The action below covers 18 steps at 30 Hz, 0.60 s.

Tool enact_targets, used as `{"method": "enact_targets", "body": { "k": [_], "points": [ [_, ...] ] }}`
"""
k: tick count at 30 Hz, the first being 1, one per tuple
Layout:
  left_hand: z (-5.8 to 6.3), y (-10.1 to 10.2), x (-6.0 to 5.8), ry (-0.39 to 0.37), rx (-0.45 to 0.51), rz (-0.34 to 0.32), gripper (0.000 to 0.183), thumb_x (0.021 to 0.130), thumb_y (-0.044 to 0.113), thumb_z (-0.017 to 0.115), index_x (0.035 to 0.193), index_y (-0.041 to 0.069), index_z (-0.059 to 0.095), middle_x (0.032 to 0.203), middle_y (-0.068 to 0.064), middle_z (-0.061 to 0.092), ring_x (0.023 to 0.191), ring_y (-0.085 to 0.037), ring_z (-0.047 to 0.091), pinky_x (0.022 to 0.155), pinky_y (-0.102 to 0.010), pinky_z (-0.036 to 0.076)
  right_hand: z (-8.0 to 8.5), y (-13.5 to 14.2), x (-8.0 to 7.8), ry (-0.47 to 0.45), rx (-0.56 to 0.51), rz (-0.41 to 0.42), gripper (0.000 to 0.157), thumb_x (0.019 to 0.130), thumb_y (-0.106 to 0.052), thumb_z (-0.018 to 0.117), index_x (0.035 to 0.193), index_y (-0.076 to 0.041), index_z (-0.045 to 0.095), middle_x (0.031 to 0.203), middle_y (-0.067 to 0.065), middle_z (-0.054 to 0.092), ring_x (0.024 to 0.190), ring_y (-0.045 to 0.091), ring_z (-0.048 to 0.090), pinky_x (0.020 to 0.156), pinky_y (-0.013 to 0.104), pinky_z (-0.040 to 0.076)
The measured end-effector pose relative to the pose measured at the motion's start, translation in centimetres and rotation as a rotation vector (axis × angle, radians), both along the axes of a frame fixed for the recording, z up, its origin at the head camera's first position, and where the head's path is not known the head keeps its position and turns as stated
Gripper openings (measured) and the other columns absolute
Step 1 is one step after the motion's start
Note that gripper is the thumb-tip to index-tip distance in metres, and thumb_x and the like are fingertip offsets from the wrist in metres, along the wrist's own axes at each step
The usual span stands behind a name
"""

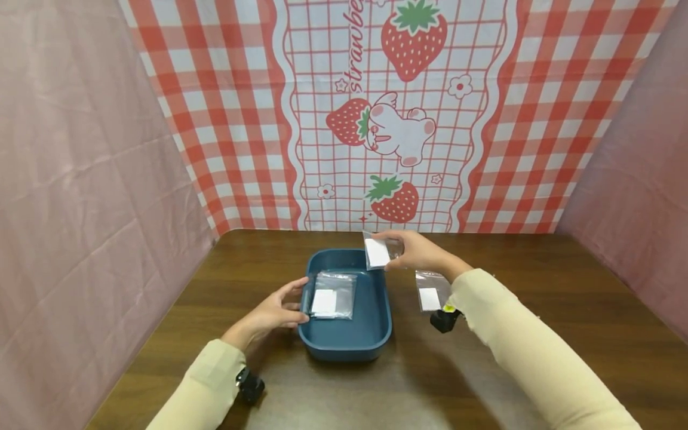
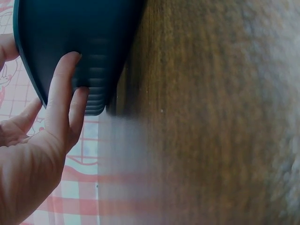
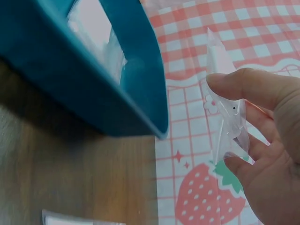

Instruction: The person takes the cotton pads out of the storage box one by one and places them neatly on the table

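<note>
My left hand grips the left wall of a blue plastic bin. Two of its fingers lie along the outer side in the left wrist view, while others reach over the rim. Inside the bin, on its left half, rest clear plastic bags with white inserts, overlapping one another. Above the bin's far right corner, my right hand pinches another clear bag holding a white insert between thumb and fingers. Seen from the right wrist, this bag stands edge-on, beside the rim.
One more clear bag with a white insert lies on the wooden table right of the bin, partly covered by the right sleeve. A strawberry-print checked cloth hangs behind, with pink cloth at both sides.
</note>
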State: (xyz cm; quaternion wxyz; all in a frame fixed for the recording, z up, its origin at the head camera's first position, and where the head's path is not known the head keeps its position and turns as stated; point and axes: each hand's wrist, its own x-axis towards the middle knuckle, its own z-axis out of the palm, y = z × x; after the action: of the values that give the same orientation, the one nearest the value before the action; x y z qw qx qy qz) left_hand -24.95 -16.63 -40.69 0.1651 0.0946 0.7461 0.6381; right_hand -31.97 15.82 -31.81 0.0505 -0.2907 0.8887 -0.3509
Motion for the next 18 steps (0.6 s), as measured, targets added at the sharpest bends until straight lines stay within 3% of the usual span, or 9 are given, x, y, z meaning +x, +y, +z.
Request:
{"method": "enact_targets", "body": {
  "k": [4,8,18],
  "points": [
    [-0.1,-0.1,0.0,0.007,0.001,-0.004,0.082,0.076,-0.002,0.071,0.146,0.011,0.029,0.137,-0.023,0.036,0.113,-0.037,0.049,0.073,-0.039,0.052,-0.3,1.4,0.4,0.021,-0.004,-0.009,0.064,0.075,-0.006,0.076,0.134,-0.011,0.051,0.136,0.013,0.047,0.100,0.029,0.054,0.072,0.037,0.049],
    [-0.2,-0.1,0.0,0.007,0.017,-0.016,0.083,0.076,-0.004,0.070,0.146,0.009,0.028,0.137,-0.024,0.035,0.113,-0.036,0.050,0.071,-0.037,0.052,-0.7,3.0,0.6,0.061,-0.012,-0.003,0.064,0.075,-0.006,0.076,0.134,-0.010,0.050,0.135,0.014,0.048,0.091,0.029,0.054,0.069,0.037,0.048],
    [-0.3,0.0,0.0,0.003,0.025,-0.015,0.082,0.076,-0.004,0.070,0.146,0.011,0.029,0.137,-0.023,0.034,0.113,-0.035,0.050,0.073,-0.038,0.052,-1.6,7.2,1.3,0.136,-0.019,-0.042,0.065,0.074,-0.005,0.076,0.133,-0.009,0.051,0.135,0.011,0.049,0.114,0.026,0.047,0.081,0.041,0.046]
  ]
}}
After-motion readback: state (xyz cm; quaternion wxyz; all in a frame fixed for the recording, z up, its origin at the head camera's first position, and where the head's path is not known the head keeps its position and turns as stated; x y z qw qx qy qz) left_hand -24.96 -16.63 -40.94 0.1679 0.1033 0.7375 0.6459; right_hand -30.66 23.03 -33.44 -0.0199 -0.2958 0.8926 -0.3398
